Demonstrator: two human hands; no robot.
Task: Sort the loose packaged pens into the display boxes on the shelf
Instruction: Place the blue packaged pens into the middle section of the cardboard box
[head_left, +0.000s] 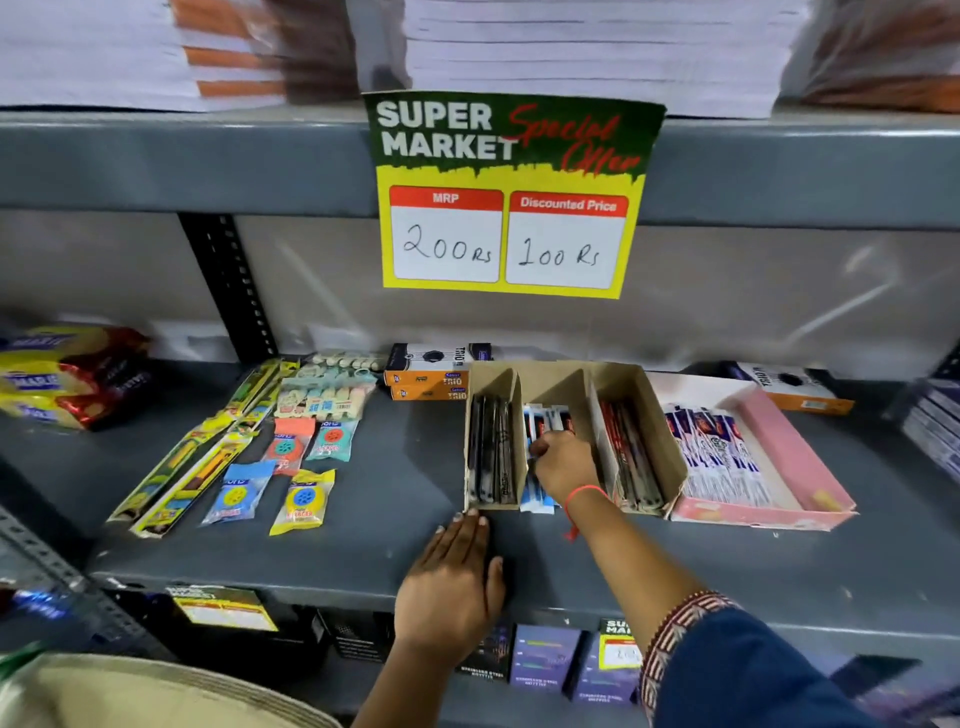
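A brown cardboard display box (657, 415) with three slots stands on the grey shelf (405, 467). Its left slot holds black packaged pens (491, 452), the middle one blue packaged pens (540, 491), the right one red packaged pens (626, 447). My right hand (563, 462) reaches into the middle slot, its fingers closed on the blue pens. My left hand (454, 577) lies flat on the shelf, fingers straight, fingertips touching the box's front left corner. A pink display box (789, 447) of white-and-purple pen packs (714, 447) stands right of the brown one.
Loose packs of pencils (176, 467), erasers (324, 395) and sharpeners (304, 499) lie on the shelf's left half. Orange-and-black boxes (428, 371) stand behind. Biscuit packs (67, 374) sit far left. A yellow price sign (511, 208) hangs from the upper shelf.
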